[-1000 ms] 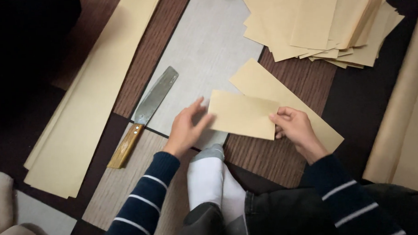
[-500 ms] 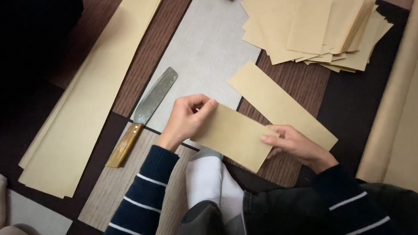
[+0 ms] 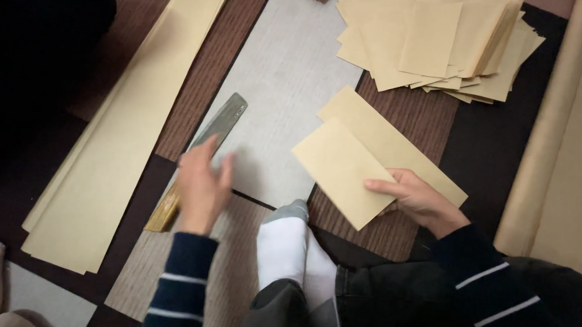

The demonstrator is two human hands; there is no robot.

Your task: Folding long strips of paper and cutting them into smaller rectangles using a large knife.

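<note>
My right hand (image 3: 416, 199) grips the near edge of a folded tan paper sheet (image 3: 343, 169), which lies over a longer tan strip (image 3: 393, 144) on the patterned floor mat. My left hand (image 3: 201, 186) hovers open, fingers spread, over the blade and wooden handle (image 3: 160, 216) of a broad flat metal knife (image 3: 222, 124); whether it touches the knife I cannot tell. Both arms wear dark sleeves with white stripes. My white-socked foot (image 3: 284, 247) rests between the hands.
A loose heap of cut tan sheets (image 3: 435, 39) lies at the top right. Long tan paper strips (image 3: 110, 150) stretch along the left. A roll of tan paper (image 3: 554, 141) runs down the right side. A grey mat panel (image 3: 282, 86) sits in the middle.
My left hand let go of the folded sheet and moved left to the knife. My right hand now holds the sheet alone.
</note>
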